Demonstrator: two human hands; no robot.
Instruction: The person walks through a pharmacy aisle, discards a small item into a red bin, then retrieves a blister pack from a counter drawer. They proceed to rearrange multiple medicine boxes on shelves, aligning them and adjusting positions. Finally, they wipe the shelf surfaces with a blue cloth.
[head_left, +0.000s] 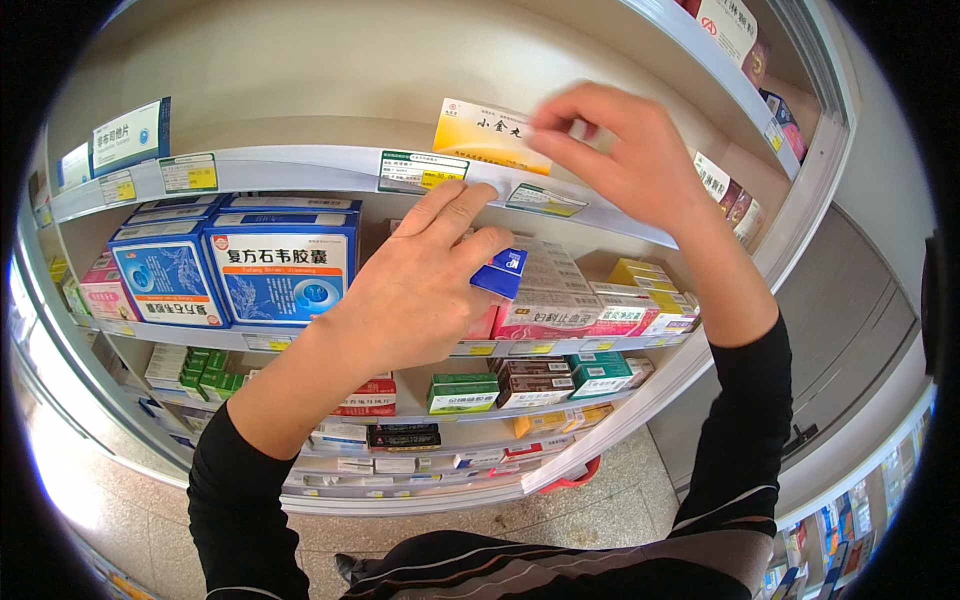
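Observation:
My left hand (424, 281) is at the front edge of the upper shelf, its fingertips by a price tag (422, 172) in the label strip. A small blue box (501, 274) shows beneath its fingers; whether the hand grips it cannot be told. Slightly blurred, my right hand (611, 150) is raised at the right end of a yellow and white medicine box (487, 139) on that shelf. Its thumb and forefinger are curled close together, and whether something is between them is unclear. Another price tag (547, 200) sits tilted in the strip between the hands.
Large blue and white capsule boxes (281, 262) stand on the shelf below, left of pink and white boxes (547, 319). White and blue boxes (129, 139) are at the upper left. A cabinet side frame (806, 187) bounds the right. Lower shelves hold several more boxes.

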